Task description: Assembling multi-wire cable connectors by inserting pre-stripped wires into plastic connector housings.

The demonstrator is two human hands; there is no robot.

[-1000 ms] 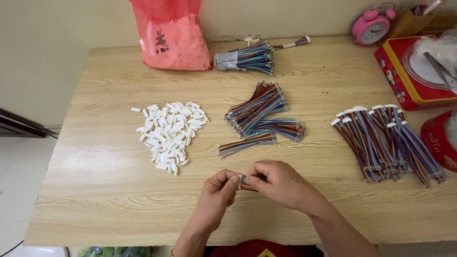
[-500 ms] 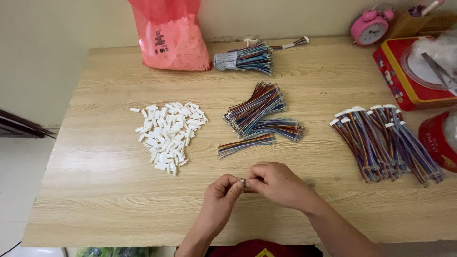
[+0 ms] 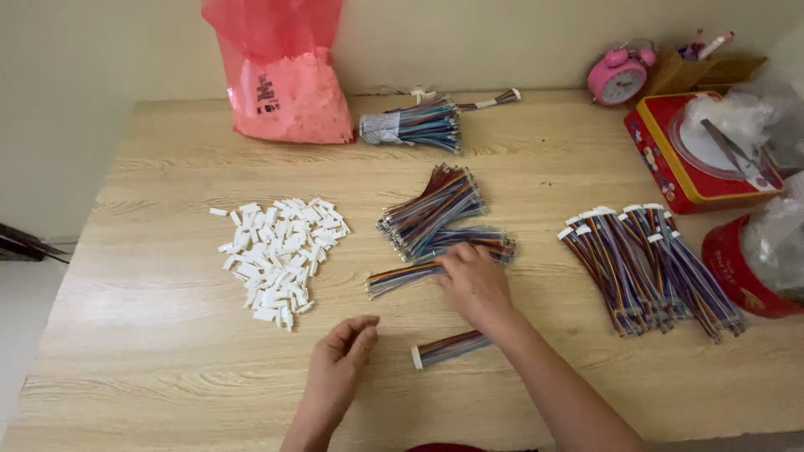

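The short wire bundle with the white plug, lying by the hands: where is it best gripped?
Probably at the white plug on the left end of the short wire bundle, pinched from above. The plug is the one stiff part; the bundle lies flat on the table, clear on both sides, nearest the left hand.

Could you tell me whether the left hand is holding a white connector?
No, the left hand rests empty on the table, apart from the white connector pile.

Left hand [image 3: 339, 362] open, right hand [image 3: 476, 285] outstretched
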